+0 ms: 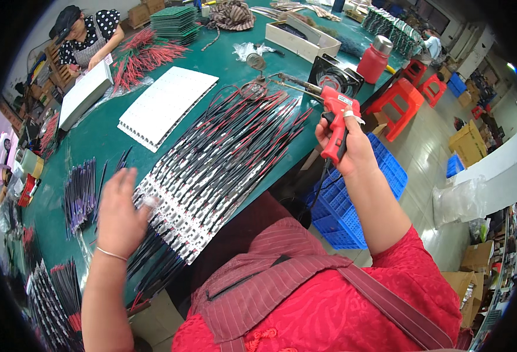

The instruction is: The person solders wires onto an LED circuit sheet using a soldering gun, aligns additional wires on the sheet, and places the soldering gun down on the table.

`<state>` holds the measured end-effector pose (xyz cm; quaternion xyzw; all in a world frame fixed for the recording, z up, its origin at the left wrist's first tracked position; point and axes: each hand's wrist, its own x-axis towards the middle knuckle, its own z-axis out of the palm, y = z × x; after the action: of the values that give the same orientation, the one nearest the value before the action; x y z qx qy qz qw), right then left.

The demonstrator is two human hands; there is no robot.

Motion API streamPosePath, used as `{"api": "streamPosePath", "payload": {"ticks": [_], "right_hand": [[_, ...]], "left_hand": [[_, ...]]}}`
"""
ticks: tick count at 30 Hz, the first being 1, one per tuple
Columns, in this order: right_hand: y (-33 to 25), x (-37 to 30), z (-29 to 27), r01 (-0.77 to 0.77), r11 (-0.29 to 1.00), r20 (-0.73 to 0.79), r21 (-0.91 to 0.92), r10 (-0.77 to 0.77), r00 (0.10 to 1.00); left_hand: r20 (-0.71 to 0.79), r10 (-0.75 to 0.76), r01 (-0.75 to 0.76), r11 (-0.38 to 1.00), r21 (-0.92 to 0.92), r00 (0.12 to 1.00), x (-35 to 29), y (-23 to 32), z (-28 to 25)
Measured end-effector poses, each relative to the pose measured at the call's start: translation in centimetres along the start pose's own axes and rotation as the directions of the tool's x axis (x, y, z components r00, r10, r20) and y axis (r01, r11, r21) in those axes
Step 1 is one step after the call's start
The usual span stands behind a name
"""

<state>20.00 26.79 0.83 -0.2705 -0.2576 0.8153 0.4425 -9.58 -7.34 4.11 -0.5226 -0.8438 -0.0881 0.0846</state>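
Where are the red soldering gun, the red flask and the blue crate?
Red soldering gun (336,126): head view, on its grip.
Red flask (374,63): head view, on its body.
Blue crate (343,211): head view, on its slatted wall.

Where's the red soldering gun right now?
In the head view, the red soldering gun is in the right hand, raised over the table's right edge, just right of the wired strips.
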Motion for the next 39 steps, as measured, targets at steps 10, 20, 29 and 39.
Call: {"api": "streamPosePath", "payload": {"ticks": [10, 20, 29, 39], "right_hand": [[0.9, 1.6, 2.4, -0.010, 0.997, 0.039, -0.079, 0.013, 0.999], [2.9, 6.1, 2.1, -0.057, 0.995, -0.010, -0.084, 0.056, 0.998], [3.1, 7.8, 0.5, -0.020, 0.996, 0.072, -0.089, 0.027, 0.997], [1.0, 0.6, 4.6, 0.123, 0.788, 0.060, -0.604, -0.109, 0.992]], "left_hand": [[0.237, 0.038, -0.042, 0.999, 0.011, 0.971, -5.8, 3.5, 1.2], [0.279, 0.024, -0.019, 1.000, -0.020, 0.960, -11.3, -1.0, -1.6], [0.295, -0.003, 0.009, 1.000, -0.018, 0.956, -11.1, 0.1, -3.0], [0.094, 0.107, -0.079, 0.961, -0.266, 0.990, -13.2, 7.4, -12.6]]}}
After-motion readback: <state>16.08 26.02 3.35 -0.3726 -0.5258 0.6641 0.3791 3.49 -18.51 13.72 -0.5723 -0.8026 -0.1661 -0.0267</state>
